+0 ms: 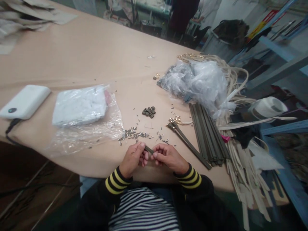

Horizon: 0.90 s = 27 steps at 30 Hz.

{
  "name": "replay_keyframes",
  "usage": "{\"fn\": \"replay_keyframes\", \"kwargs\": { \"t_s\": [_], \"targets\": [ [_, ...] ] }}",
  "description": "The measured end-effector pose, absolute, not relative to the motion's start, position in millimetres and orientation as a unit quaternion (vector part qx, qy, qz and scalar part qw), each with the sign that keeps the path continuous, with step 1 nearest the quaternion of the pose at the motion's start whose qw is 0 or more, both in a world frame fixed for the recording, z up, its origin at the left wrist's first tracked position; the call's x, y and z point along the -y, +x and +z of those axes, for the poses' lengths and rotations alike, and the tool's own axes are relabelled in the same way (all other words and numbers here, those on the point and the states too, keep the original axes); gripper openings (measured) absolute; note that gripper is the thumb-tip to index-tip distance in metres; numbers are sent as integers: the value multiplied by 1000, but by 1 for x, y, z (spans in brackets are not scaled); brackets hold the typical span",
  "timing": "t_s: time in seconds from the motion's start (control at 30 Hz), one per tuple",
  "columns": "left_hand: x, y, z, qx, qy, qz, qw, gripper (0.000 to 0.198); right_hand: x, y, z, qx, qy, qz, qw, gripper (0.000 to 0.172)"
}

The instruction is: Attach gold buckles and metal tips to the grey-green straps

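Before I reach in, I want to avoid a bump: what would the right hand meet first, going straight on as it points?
Probably the left hand, just beyond the dark strip that the right hand pinches, though depth is hard to judge.

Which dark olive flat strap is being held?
The dark olive flat strap between the left hand and right hand; the other straps lie on the beige tabletop.

no words or numbers showing legibly, dark round spot on white power bank appearing unreadable
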<state>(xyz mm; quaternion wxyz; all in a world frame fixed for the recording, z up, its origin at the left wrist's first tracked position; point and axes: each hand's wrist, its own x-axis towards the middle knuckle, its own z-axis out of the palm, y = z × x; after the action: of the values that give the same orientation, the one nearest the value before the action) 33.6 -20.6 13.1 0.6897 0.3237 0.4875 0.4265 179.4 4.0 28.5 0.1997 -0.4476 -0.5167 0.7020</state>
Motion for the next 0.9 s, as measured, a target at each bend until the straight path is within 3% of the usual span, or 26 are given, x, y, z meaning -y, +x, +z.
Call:
{"fn": "replay_keyframes", "kwargs": {
  "t_s": [0.43,0.57,0.67,0.77,0.9],
  "targets": [
    [22,33,18,-428,292,461,720,37,-4,180,24,479,-379,757,234,25],
    [13,15,25,-452,200,555,669,26,-5,197,36,479,-371,760,233,33],
    [7,-2,27,-472,160,602,624,24,-2,212,50,451,-327,792,248,29],
    [7,-7,26,-493,180,563,639,23,-1,218,62,444,-315,775,320,29],
    [16,-1,28,-500,361,343,708,28,-8,217,73,469,-374,648,469,30]
  ]
}}
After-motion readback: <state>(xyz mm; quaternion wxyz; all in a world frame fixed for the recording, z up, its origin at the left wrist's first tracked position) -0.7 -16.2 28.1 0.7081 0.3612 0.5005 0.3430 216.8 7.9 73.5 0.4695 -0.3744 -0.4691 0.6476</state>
